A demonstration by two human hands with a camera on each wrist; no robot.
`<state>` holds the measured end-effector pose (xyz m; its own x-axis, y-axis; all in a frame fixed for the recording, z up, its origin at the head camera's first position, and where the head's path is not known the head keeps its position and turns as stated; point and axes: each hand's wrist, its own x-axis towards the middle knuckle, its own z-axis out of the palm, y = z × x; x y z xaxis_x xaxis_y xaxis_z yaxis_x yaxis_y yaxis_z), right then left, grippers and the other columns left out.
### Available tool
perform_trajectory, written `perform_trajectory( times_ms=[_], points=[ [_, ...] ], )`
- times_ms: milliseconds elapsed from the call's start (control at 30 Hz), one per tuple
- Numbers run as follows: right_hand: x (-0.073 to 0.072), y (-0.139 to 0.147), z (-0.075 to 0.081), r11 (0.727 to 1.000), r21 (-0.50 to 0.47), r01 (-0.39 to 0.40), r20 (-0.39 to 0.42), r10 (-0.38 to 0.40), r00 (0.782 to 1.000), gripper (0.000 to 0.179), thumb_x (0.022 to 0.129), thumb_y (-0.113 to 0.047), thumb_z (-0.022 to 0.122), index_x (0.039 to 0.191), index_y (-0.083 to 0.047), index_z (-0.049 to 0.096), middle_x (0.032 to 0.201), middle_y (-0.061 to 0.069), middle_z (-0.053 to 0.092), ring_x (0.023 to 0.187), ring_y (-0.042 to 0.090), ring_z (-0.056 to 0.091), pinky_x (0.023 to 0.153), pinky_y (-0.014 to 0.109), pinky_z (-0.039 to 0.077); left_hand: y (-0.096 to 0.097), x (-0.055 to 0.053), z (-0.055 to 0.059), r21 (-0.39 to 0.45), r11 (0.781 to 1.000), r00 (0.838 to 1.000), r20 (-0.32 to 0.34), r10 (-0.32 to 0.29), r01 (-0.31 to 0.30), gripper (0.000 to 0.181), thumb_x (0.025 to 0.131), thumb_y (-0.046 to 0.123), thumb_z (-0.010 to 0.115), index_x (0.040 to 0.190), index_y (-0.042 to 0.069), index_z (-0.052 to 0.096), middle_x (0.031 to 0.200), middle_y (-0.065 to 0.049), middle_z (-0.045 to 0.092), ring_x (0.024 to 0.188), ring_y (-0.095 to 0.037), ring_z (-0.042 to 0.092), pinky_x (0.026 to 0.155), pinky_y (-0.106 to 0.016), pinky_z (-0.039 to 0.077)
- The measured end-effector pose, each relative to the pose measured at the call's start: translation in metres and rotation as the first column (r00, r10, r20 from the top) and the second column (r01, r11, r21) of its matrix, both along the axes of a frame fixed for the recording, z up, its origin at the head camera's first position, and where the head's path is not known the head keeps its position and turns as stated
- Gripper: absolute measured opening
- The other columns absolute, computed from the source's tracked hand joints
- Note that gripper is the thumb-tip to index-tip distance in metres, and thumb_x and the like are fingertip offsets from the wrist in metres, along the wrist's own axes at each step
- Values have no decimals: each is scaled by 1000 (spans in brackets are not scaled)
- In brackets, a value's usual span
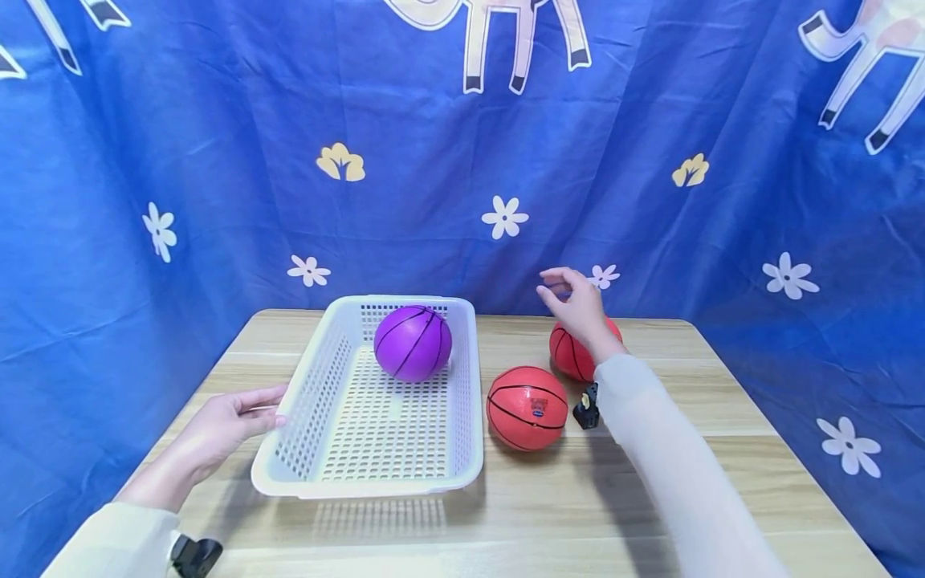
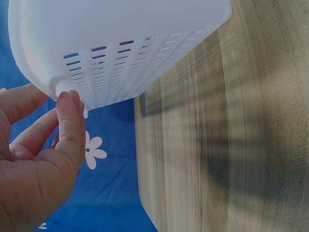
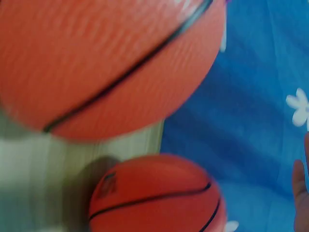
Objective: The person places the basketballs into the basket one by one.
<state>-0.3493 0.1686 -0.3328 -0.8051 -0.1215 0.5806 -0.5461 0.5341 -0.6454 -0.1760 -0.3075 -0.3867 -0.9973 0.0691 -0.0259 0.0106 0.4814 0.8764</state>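
Note:
My left hand [image 1: 220,429] grips the left rim of a white plastic basket [image 1: 473,385] with slotted walls and floor. In the left wrist view, the left hand's fingers [image 2: 71,125] curl up at the rim's edge. A purple basketball [image 1: 413,343] with black lines lies inside at the far end of the basket. My right hand [image 1: 578,305] is raised over the far red basketball [image 1: 571,353], with bent, spread fingers and nothing between them. Part of that ball is hidden behind the right hand and wrist. A nearer red basketball [image 1: 527,408] sits just right of the basket.
The basket and balls are on a light wooden table [image 1: 723,449]. Behind and beside it hangs a blue curtain [image 1: 419,233] printed with white flowers and animals. A small black device [image 1: 588,406] is worn at the right wrist and another [image 1: 195,555] at the left.

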Motion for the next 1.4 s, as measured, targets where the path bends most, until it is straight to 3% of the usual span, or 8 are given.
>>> perform_trajectory(
  times_ms=[167, 333, 467, 667, 867, 1067, 1400],
  points=[
    [-3, 23, -14, 994, 59, 96, -42, -93, 995, 30, 88, -18, 70, 115, -6, 65, 109, 13, 63, 99, 27, 60, 86, 45, 48, 0, 1, -1, 2, 1000, 1000, 3, -4, 4, 61, 89, 13, 67, 137, -14, 39, 127, -30, 53, 92, 2, 59, 77, -14, 46],
    [1, 39, -29, 974, 124, 189, -27, -187, 982, 42, 86, -27, 71, 124, -13, 61, 125, 12, 55, 116, 31, 47, 98, 52, 36, 0, 1, -2, 13, 1000, 1000, 4, -4, 4, 62, 89, 12, 67, 137, -14, 38, 128, -30, 52, 92, 2, 59, 77, -13, 45],
    [2, 48, -44, 962, 125, 241, -16, -241, 970, 56, 81, -35, 75, 132, -20, 56, 136, 12, 46, 124, 36, 36, 99, 57, 25, 1, 1, -2, 11, 1000, 1000, 9, -3, 3, 62, 90, 12, 67, 137, -14, 38, 127, -30, 52, 92, 2, 59, 77, -13, 45],
    [5, 57, -68, 949, 96, 299, 49, -304, 951, 80, 73, -45, 81, 142, -33, 43, 144, 13, 32, 130, 36, 25, 99, 60, 19, 2, 2, -1, 12, 1000, 1000, 9, -1, 1, 61, 90, 12, 67, 136, -15, 38, 125, -30, 54, 91, 2, 59, 77, -14, 45],
    [9, 64, -86, 939, 94, 332, 148, -342, 928, 99, 68, -49, 82, 149, -31, 29, 150, 15, 22, 135, 38, 16, 97, 63, 20, 2, 3, -1, 18, 1000, 1000, 9, -3, 3, 61, 90, 12, 67, 136, -15, 38, 127, -31, 52, 91, 2, 59, 77, -14, 45],
    [13, 67, -96, 934, 90, 346, 213, -358, 909, 108, 65, -49, 85, 151, -30, 23, 150, 17, 20, 135, 39, 18, 98, 67, 26, 1, 2, -1, 7, 1000, 1000, 9, -3, 3, 61, 90, 13, 67, 137, -14, 38, 127, -29, 53, 91, 1, 59, 77, -13, 45],
    [19, 69, -110, 944, 63, 325, 295, -329, 897, 118, 61, -41, 89, 153, -28, 16, 149, 18, 15, 131, 43, 21, 97, 64, 33, 1, 1, 1, -5, 1000, 1000, -3, -4, 4, 61, 90, 13, 66, 137, -14, 38, 126, -30, 54, 91, 2, 59, 77, -13, 44]
  ],
)
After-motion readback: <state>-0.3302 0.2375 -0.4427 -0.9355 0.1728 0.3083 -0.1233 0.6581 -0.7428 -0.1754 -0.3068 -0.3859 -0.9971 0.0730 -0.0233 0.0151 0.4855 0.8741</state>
